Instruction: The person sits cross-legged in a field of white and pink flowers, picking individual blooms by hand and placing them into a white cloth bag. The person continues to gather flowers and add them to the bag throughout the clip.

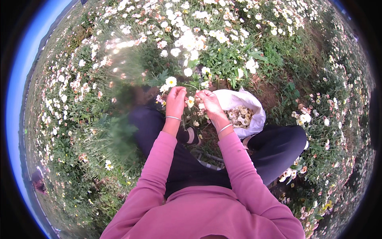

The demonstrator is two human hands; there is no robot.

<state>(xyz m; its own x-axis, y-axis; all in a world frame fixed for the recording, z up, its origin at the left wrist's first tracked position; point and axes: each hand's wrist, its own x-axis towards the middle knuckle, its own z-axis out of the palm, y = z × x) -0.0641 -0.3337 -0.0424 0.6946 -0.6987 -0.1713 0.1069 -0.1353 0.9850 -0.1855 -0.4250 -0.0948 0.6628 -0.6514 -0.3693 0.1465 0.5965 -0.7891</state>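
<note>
My left hand (176, 98) is among white blooms, its thumb and fingers drawn together near a white flower with a yellow centre (171, 81). Close by on the right, my right hand (209, 101) has its thumb and forefinger pinched at a thin green stem (191, 86). Another yellow-centred white flower (190, 102) shows between the two hands. What lies inside the curled fingers of either hand is hidden. Beside my right wrist, a white sack (259, 116) with its mouth spread wide contains many picked flower heads (240, 116).
Dense flowering plants (191, 38) surround me. My bent knees (286, 139) flank the work area, and a shoe (192, 136) rests on the soil below my hands. A grey metal frame part (209, 165) lies between my legs. Blurred leaves (122, 134) rise near my left knee.
</note>
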